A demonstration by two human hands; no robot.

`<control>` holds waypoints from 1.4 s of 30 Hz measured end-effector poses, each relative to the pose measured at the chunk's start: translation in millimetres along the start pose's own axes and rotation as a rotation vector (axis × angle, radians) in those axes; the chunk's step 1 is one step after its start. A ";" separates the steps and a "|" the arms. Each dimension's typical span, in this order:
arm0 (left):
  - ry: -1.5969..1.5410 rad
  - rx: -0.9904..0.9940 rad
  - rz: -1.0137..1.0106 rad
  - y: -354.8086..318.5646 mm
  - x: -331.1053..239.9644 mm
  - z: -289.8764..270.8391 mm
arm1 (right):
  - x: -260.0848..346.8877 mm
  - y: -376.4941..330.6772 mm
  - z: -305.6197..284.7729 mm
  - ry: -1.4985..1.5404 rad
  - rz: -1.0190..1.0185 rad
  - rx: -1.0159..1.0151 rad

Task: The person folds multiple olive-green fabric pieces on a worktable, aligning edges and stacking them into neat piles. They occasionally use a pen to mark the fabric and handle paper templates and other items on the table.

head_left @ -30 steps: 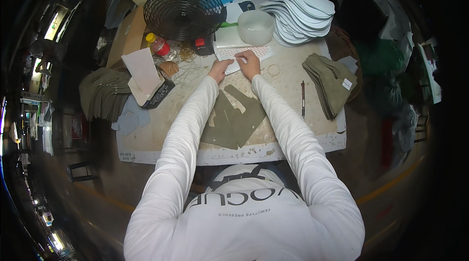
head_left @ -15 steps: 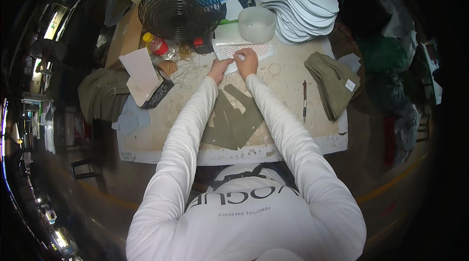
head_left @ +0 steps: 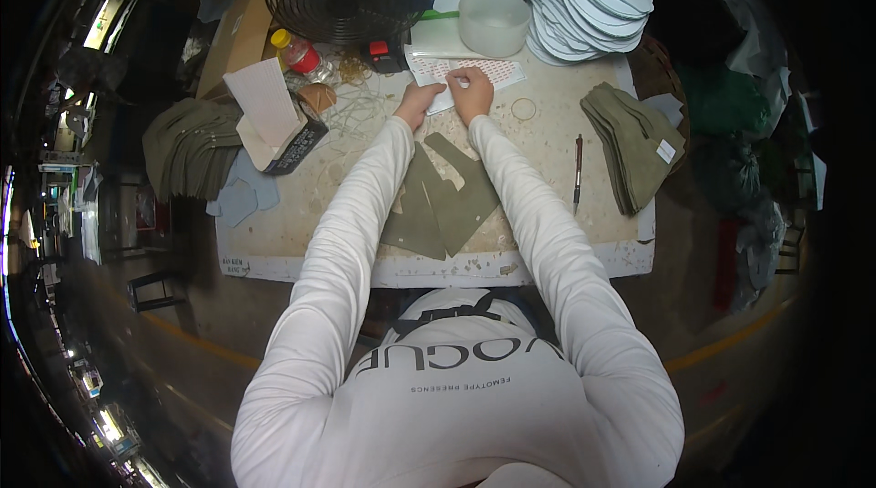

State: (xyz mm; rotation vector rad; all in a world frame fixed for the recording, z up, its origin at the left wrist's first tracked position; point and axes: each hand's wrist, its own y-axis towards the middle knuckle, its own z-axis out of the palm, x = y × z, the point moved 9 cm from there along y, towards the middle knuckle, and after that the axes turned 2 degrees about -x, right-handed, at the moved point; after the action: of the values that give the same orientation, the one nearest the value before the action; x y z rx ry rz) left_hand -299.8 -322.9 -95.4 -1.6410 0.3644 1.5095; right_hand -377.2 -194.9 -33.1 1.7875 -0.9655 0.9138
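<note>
Both hands unmoved, left hand (head_left: 417, 103) flat, right hand (head_left: 472, 91) grip pinching sticker sheet (head_left: 465, 77).

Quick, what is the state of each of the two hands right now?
Left hand: fingers bent, resting on the sticker sheet; grip cannot be told.
Right hand: fingertips pinched at the same sheet; what it holds cannot be told.

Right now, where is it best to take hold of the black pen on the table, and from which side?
Probably at the middle of the pen, pinching its barrel from left and right, coming from above. It lies flat, pointing away from the person, with bare table on both sides.
</note>
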 end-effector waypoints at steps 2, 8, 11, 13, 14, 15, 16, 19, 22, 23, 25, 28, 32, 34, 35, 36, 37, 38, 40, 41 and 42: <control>0.021 -0.016 0.001 -5.0 -5.0 0.7 | 2.9 0.5 -2.1 0.038 0.013 0.014; 0.073 0.080 -0.086 -50.6 -36.0 -6.2 | 20.1 -13.9 -34.9 0.271 0.185 0.134; 0.621 -0.140 0.197 -102.8 -61.7 -55.1 | 25.5 -59.4 -37.0 0.277 0.347 0.433; 0.917 -0.234 0.291 -131.7 -63.6 -73.5 | 32.1 -89.8 -34.3 0.302 0.378 0.551; 0.963 -0.244 0.272 -143.7 -56.0 -81.4 | 33.1 -102.5 -32.9 0.262 0.383 0.558; 1.008 -0.252 0.249 -154.0 -48.3 -87.3 | 36.0 -114.3 -29.4 0.241 0.369 0.561; 1.009 -0.295 0.208 -162.8 -39.9 -93.0 | 37.8 -123.9 -25.9 0.220 0.355 0.562; 0.874 -0.237 0.147 -175.8 -18.7 -88.1 | 50.8 -135.5 -23.2 -0.009 0.120 0.481; 0.687 -0.248 0.099 -176.8 -4.9 -72.0 | 50.5 -140.6 -22.6 -0.045 0.080 0.432; 0.755 -0.219 0.114 -174.0 -5.5 -64.9 | 49.5 -140.8 -23.5 -0.059 0.073 0.422; 0.887 -0.145 0.139 -165.5 -7.2 -51.9 | 50.7 -141.4 -23.9 -0.079 0.025 0.426; 0.953 -0.143 0.266 -158.8 -19.9 -46.6 | 49.7 -143.5 -25.1 -0.052 0.022 0.417; 0.836 -0.081 0.139 -148.7 -11.5 -51.1 | 51.4 -147.9 -25.1 -0.063 0.013 0.399; 0.898 -0.080 0.111 -146.6 -9.7 -52.5 | 52.1 -149.1 -25.1 -0.058 0.019 0.391; 0.910 -0.085 0.124 -146.2 -10.8 -52.4 | 52.7 -149.3 -25.9 -0.056 0.021 0.375; 0.926 -0.091 0.138 -145.9 -12.0 -52.2 | 52.7 -149.7 -25.6 -0.054 0.027 0.376; 0.945 -0.097 0.146 -145.6 -12.8 -52.4 | 52.9 -150.0 -26.0 -0.052 0.031 0.367; 0.958 -0.102 0.151 -145.5 -13.2 -52.6 | 53.2 -150.3 -26.1 -0.049 0.036 0.362; 0.992 -0.118 0.153 -145.2 -13.7 -53.8 | 55.1 -151.2 -27.8 -0.035 0.035 0.334; 0.999 -0.122 0.146 -144.9 -13.1 -54.4 | 56.5 -152.1 -27.9 -0.029 0.031 0.329; 1.008 -0.131 0.143 -144.8 -12.9 -55.1 | 57.9 -153.4 -28.5 -0.036 0.027 0.317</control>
State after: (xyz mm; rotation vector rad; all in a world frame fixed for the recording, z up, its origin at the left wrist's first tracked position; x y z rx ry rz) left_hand -163.5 -281.8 -33.1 -2.4352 0.9407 0.6862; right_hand -222.0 -135.0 -26.4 2.0645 -0.9075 1.1041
